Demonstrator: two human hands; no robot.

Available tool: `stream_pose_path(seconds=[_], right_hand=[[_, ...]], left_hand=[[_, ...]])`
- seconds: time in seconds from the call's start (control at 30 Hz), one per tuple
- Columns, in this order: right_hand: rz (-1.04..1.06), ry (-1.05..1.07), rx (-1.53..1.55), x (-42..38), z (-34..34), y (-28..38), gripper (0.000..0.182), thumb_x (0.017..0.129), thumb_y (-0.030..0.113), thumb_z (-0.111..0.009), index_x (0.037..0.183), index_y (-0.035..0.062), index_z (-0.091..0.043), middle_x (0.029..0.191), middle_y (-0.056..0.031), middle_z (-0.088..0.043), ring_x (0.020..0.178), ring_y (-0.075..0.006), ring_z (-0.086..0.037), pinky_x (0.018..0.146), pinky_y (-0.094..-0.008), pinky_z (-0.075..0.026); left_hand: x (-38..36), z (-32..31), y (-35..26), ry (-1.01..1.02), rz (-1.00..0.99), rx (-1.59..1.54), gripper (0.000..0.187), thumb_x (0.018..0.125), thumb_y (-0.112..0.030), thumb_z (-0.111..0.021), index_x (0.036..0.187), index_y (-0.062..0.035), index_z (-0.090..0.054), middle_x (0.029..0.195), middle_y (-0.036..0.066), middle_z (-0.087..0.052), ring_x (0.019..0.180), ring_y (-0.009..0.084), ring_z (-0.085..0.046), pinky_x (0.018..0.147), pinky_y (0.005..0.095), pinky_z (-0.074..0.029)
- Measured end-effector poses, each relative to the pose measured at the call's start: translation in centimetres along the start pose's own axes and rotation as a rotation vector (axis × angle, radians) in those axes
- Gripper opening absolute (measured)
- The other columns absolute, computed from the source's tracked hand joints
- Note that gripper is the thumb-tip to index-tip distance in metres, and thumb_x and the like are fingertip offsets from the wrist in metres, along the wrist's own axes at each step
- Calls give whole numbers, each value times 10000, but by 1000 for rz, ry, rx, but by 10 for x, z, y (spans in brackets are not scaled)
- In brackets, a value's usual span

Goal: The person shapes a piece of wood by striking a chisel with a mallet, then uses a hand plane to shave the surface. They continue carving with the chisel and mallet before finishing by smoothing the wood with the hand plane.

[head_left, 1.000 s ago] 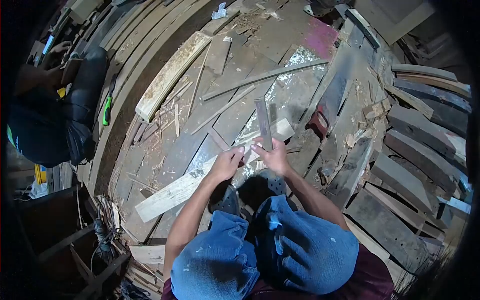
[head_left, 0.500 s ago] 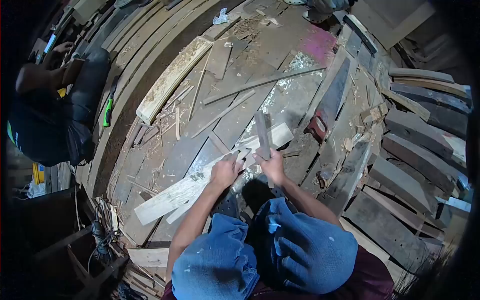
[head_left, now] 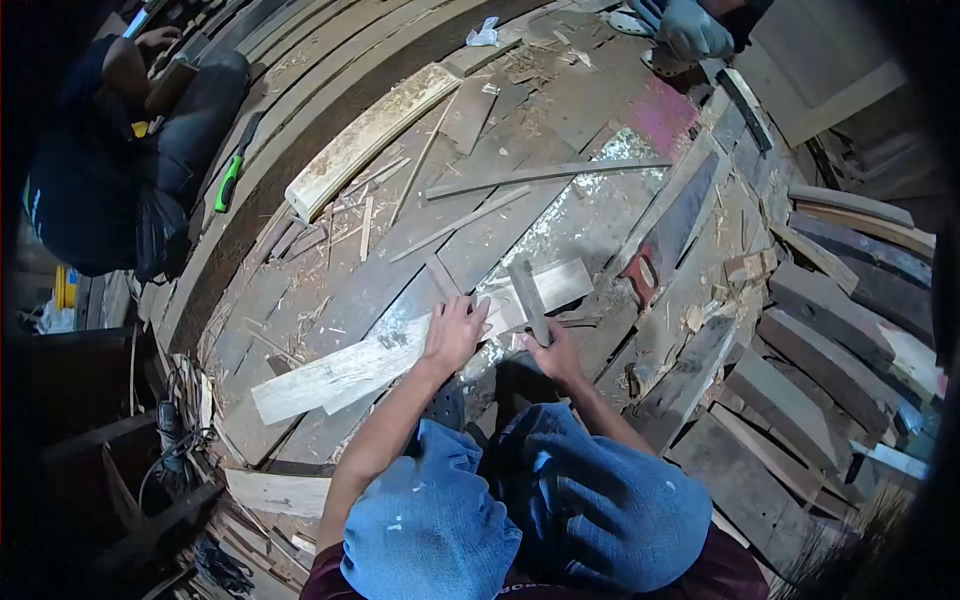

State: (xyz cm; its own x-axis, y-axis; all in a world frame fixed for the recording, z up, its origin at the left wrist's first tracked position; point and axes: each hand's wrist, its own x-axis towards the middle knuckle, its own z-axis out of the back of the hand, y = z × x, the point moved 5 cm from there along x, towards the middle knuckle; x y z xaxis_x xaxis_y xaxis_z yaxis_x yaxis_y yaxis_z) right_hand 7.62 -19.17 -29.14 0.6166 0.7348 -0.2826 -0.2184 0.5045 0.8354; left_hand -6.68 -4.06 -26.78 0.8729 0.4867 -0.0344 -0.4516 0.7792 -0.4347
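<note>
In the head view, the left hand (head_left: pixel 457 335) lies palm down, fingers extended and slightly spread, over a long pale wooden board (head_left: pixel 325 378); the board slants across a worn grey-brown plank floor (head_left: pixel 350 310), just ahead of the person's knees in faded blue denim (head_left: pixel 610 490); the right hand (head_left: pixel 553 352) pinches the near end of a narrow, flat, grey-brown bar (head_left: pixel 525 285), which crosses over the board's farther part.

The board could pivot or slide if the left hand bears unevenly, since a second pale wooden piece (head_left: pixel 350 397) shows along its near edge and may leave it poorly seated; the bar could skew, as only its near end seems gripped; the red-handled handsaw (head_left: pixel 642 275) lies near enough on the right that a wide swing of that arm might knock it.

The right hand's fingers are mostly hidden, the bar's material is unclear, and whether it touches the board cannot be told; darkness cuts off the picture's edges.
</note>
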Motion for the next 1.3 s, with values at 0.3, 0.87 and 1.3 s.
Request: stream_pose_path(seconds=[0.3, 0.87, 1.3], right_hand=[[91, 77, -181, -2, 19, -13, 474, 882, 393, -677, 1203, 49, -620, 981, -248, -695, 936, -405, -682, 798, -446, -535], [276, 111, -156, 14, 32, 5, 512, 925, 320, -611, 1400, 162, -506, 877, -285, -661, 814, -477, -646, 701, -515, -522], [62, 233, -223, 6, 27, -24, 564, 928, 451, -599, 1442, 262, -463, 735, -269, -635, 692, -457, -641, 606, -506, -493]], left_hand=[[-31, 33, 24, -74, 71, -86, 314, 794, -333, -752, 1016, -112, -731, 937, 131, -633, 917, 327, -618, 801, 458, -477], [-49, 33, 61, 55, 338, -327, 281, 756, -285, -786, 950, -87, -745, 941, 127, -705, 868, 333, -675, 753, 418, -533], [-35, 68, 64, 150, 527, -245, 319, 881, -383, -683, 1010, -99, -747, 920, 154, -721, 819, 312, -701, 740, 398, -549]])
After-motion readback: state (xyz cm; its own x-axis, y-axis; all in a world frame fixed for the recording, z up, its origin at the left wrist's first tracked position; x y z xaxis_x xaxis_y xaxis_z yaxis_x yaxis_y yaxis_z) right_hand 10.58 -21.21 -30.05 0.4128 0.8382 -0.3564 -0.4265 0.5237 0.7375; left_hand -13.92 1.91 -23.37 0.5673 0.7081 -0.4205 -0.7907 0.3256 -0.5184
